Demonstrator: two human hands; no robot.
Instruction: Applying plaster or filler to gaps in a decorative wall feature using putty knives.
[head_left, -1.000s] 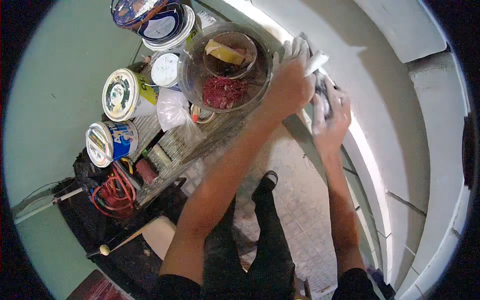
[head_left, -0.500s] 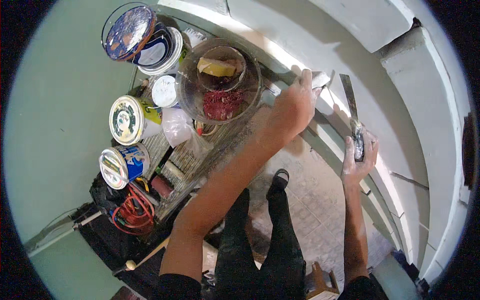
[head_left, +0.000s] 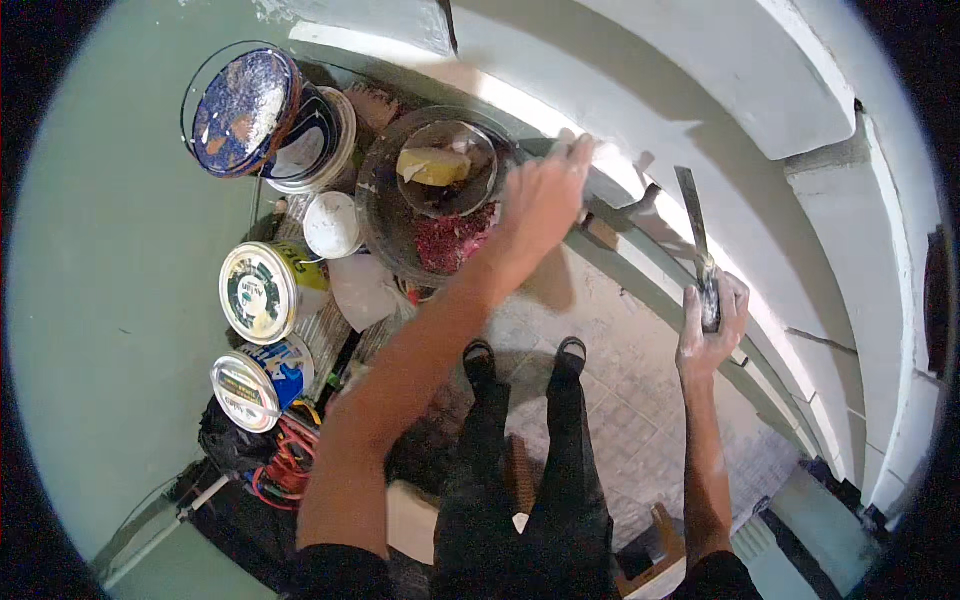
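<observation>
My right hand (head_left: 714, 322) is closed round the handle of a putty knife (head_left: 692, 215), its narrow blade pointing up and away from me. White dust coats the fingers. My left hand (head_left: 543, 200) reaches across to the pale ledge (head_left: 480, 82), fingers stretched forward over its lit edge. I see nothing between them, though their undersides are hidden. Just left of that hand stands a large round basin (head_left: 376, 215), partly covered by it. Inside are a smaller clear bowl (head_left: 470, 200) with a yellow sponge (head_left: 432, 167) and a dark red crumbly heap (head_left: 448, 243).
Several paint buckets line the left side, among them a dark blue one (head_left: 240, 115), a white-lidded one (head_left: 258, 292) and a blue-and-white one (head_left: 248, 388). Red cables (head_left: 288, 462) lie below them. White blocks (head_left: 660, 55) rise at the far side and right. A tiled floor (head_left: 630, 420) lies below.
My left hand has drawn back to the left, and the white piece seen in its fingers before no longer shows there. My right hand keeps holding the putty knife. The view has shifted slightly.
</observation>
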